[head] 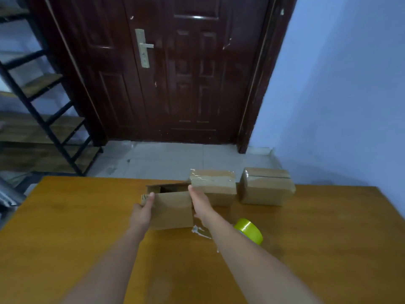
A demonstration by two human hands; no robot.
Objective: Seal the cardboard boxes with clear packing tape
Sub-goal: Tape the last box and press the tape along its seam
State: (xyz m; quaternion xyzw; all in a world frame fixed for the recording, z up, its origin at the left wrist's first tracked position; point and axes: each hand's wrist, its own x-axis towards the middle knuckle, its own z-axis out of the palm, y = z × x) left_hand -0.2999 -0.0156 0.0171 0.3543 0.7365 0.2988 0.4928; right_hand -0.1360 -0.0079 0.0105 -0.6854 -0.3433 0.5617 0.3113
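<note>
Probably a small storeroom or packing room: a wooden table (87, 216) faces a dark door (175, 73), with blurred metal shelving (43, 119) alongside.

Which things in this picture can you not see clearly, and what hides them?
- Head view: inside of the open brown cardboard box, dark behind its flap.
- Head view: fingers of the right hand, behind the box's side.
- Head view: yellow-green tape roll, partly behind the right forearm.
- Head view: black metal shelf, cut by the left edge, blurred.
</note>
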